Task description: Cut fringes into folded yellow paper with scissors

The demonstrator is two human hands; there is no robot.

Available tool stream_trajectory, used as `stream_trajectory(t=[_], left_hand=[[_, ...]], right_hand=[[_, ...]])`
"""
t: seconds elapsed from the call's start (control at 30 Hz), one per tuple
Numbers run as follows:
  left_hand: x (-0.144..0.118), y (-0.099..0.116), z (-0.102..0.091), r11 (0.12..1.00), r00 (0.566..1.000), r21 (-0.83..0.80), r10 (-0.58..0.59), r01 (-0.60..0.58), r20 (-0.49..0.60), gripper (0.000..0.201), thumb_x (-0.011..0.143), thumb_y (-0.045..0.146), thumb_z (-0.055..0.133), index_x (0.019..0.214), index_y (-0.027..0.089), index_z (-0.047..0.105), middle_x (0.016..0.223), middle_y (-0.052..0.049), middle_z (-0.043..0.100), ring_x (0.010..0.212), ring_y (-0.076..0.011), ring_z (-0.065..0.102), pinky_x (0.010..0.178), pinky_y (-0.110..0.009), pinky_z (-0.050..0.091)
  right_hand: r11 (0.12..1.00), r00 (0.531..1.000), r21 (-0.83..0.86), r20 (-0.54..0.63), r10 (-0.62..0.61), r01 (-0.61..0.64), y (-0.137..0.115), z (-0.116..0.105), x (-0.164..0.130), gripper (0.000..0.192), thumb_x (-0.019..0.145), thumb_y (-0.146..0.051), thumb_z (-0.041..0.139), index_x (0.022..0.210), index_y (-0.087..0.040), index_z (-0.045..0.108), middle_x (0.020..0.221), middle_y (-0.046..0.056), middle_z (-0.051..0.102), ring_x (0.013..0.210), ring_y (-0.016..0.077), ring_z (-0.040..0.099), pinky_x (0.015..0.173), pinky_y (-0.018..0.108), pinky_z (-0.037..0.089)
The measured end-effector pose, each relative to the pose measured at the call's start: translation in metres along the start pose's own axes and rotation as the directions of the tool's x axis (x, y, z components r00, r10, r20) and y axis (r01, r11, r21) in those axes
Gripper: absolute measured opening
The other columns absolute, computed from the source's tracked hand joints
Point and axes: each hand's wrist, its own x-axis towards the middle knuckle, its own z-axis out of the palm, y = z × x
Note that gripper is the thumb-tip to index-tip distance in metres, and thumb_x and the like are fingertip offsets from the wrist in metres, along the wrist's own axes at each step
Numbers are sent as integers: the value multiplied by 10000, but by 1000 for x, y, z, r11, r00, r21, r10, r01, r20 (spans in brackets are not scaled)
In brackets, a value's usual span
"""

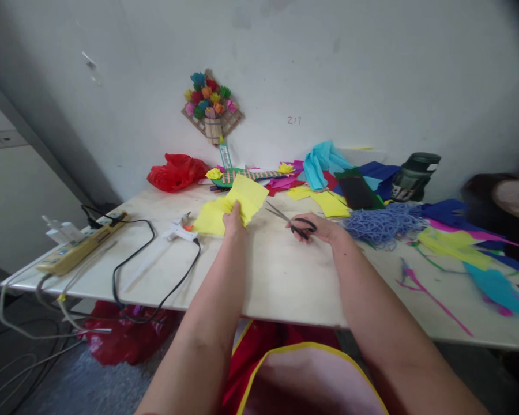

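Note:
My left hand (234, 221) is closed on a sheet of yellow crepe paper (247, 196), which it holds above the table. Part of the yellow paper spreads out to the left of the hand. To the right, my right hand (313, 226) grips a pair of scissors (303, 228) by the black handles. The scissor blades point up and left toward the paper's right edge, apart from it and slightly parted. Just left of the paper, a white glue gun (178, 231) with an orange part near its nozzle rests on the table.
A power strip (80, 245) with cables lies at the left table edge. Behind are a red plastic bag (177, 172), coloured paper pieces (328, 202) and a dark bottle (415, 176). Blue shredded strands (383, 223) lie right. A flower decoration (211, 106) hangs on the wall.

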Motion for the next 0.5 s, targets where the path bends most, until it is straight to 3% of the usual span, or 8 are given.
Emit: stream_trajectory(t=[0.5], left_hand=[[-2,-4,1,995,1000,101,17,-18,8,217,686,178,643,890,144,576,958,-76,622,873,-158,611,755,-297,492]], right_hand=[[998,999,-61,38,22,-20,3,10,9,346,750,-443,517,843,-112,545,559,5,576,388,75,478,345,194,308]])
